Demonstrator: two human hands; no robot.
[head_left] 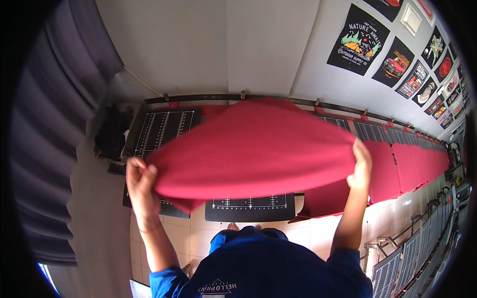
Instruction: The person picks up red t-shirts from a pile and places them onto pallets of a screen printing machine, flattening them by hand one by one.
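Holding the red shirt (253, 149) stretched in the air above the black pallet (250, 201), my left hand (140, 180) clenches its edge at 9 o'clock and my right hand (361, 169) pinches it at 3 o'clock. If one grip slips, I think the cloth drops crooked — wrinkles on the board.

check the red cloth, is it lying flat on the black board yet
No, the red cloth is held up in the air between the left hand and the right hand, above the black board.
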